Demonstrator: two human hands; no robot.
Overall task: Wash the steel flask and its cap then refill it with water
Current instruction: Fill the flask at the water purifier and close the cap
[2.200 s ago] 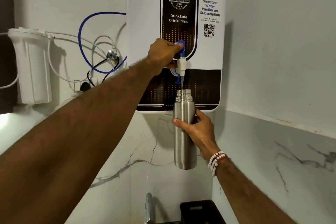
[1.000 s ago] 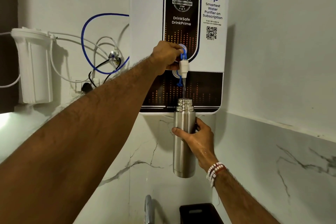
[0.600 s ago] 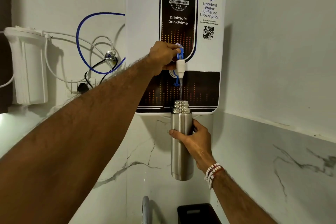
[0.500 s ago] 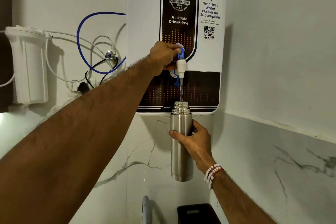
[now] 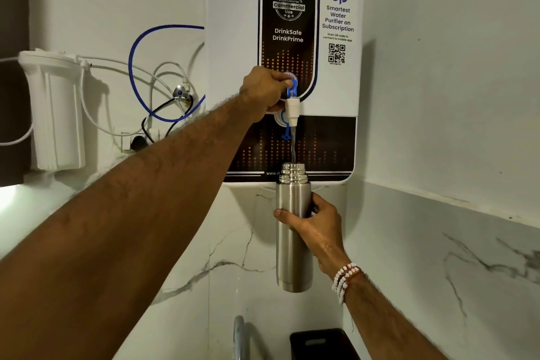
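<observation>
Your steel flask [image 5: 293, 242] hangs upright and uncapped under the purifier's white spout [image 5: 292, 109], a thin stream of water [image 5: 293, 145] running into its open mouth. Your right hand [image 5: 317, 223] is wrapped around the flask's upper body, thumb across the front. Your left hand [image 5: 267, 89] is closed on the blue tap lever [image 5: 291, 90]. The water purifier [image 5: 233, 52] is mounted on the wall, with a white filter housing [image 5: 54, 111] well off to the left.
</observation>
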